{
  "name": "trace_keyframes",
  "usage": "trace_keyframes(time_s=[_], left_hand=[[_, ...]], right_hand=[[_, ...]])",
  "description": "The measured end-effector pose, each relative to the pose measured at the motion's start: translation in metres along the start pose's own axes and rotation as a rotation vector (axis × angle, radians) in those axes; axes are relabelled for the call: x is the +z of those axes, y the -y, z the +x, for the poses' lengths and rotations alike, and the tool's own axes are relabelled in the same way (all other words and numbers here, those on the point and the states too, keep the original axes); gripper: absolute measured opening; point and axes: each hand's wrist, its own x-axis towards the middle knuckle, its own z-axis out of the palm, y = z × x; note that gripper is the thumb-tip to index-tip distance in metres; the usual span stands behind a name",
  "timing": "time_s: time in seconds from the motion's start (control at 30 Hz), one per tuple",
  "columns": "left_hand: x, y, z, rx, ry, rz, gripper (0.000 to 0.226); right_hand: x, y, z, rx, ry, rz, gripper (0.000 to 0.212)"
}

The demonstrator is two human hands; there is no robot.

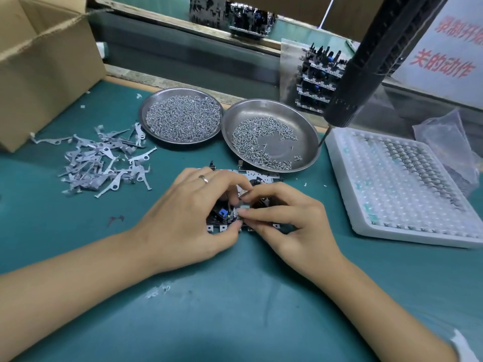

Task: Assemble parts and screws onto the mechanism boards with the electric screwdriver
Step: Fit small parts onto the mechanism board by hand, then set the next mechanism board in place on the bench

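— Hands at work where?
— Near centre of worktop (pixel 235 296), over mechanism board (pixel 264 176). Left hand (pixel 188 218) steadying it, fingers curled on its near edge; right hand (pixel 292 218) fingers pinched together on small part (pixel 244 205).
— Advice for seating it?
— Probably: keep board flat, align part before reaching for hanging electric screwdriver (pixel 366 64), far right. Screws (pixel 261 145) in dish beyond.
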Motion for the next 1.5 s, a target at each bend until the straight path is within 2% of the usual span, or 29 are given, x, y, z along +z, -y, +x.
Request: trace_keyframes(time_s=[0.3, 0.43, 0.5, 0.57, 0.67, 0.73, 0.8, 0.9, 1.07, 1.2, 1.33, 1.5], left_hand=[[0.001, 0.0, 0.001, -0.017, -0.012, -0.053, 0.045], [0.001, 0.0, 0.002, -0.038, -0.018, -0.077, 0.042], [0.001, 0.0, 0.003, -0.045, -0.018, -0.069, 0.033], [0.001, 0.0, 0.003, -0.057, -0.013, -0.067, 0.026], [0.001, 0.0, 0.003, -0.083, -0.013, -0.103, 0.023], [0.001, 0.0, 0.003, -0.084, -0.009, -0.113, 0.023], [0.001, 0.001, 0.003, -0.079, -0.01, -0.12, 0.022], [0.001, 0.003, 0.003, -0.081, -0.011, -0.143, 0.022], [0.002, 0.004, 0.004, -0.098, -0.001, -0.188, 0.024], [0.002, 0.004, 0.004, -0.09, -0.007, -0.195, 0.024], [0.001, 0.003, 0.005, -0.085, -0.006, -0.19, 0.026], [0.0, 0.001, 0.006, -0.092, -0.019, -0.167, 0.022]], right_hand=[[-0.001, 0.0, 0.001, 0.003, 0.01, 0.02, 0.021], [0.0, 0.002, 0.001, -0.016, -0.039, -0.028, 0.019], [0.0, 0.003, 0.002, -0.028, -0.138, -0.09, 0.022], [-0.003, 0.004, 0.004, -0.02, -0.307, -0.155, 0.024], [-0.014, 0.005, 0.011, 0.009, -0.565, -0.249, 0.025], [-0.026, 0.007, 0.022, 0.064, -0.691, -0.252, 0.034], [-0.041, 0.011, 0.039, 0.135, -0.744, -0.241, 0.051], [-0.059, 0.02, 0.069, 0.178, -0.726, -0.177, 0.074], [-0.058, 0.034, 0.1, 0.094, -0.804, -0.01, 0.079], [-0.05, 0.041, 0.108, 0.058, -0.831, 0.065, 0.073], [-0.037, 0.053, 0.104, 0.097, -0.755, 0.261, 0.064], [-0.016, 0.064, 0.084, 0.051, -0.66, 0.454, 0.024]])
